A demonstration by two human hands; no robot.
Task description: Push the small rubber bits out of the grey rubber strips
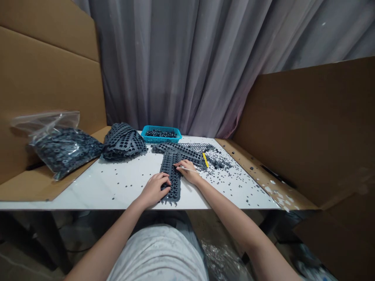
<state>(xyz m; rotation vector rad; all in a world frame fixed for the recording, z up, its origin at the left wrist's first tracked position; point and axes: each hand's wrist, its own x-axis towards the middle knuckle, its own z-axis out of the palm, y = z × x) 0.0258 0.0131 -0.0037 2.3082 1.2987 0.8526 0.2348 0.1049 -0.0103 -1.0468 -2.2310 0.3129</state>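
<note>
A dark grey rubber sheet with rows of round pieces (175, 191) lies lengthwise before me on the white table. My left hand (155, 189) is closed at its left edge, fingers curled and thumb lying over the near part. Over the sheet's right side, my right hand (189, 171) pinches a thin white stick (187, 169), its fingertips close to the holes. What the stick's tip touches is too small to tell. More perforated strips (190, 154) lie just beyond the sheet, and a yellow strip-shaped tool (205, 160) is right of them.
Small dark discs (222, 175) are scattered on the right of the table (96, 195). A stack of perforated sheets (124, 142), a clear bag of dark rings (66, 146) and a blue basket (161, 140) of small parts stand behind. Cardboard walls (316, 128) flank both sides.
</note>
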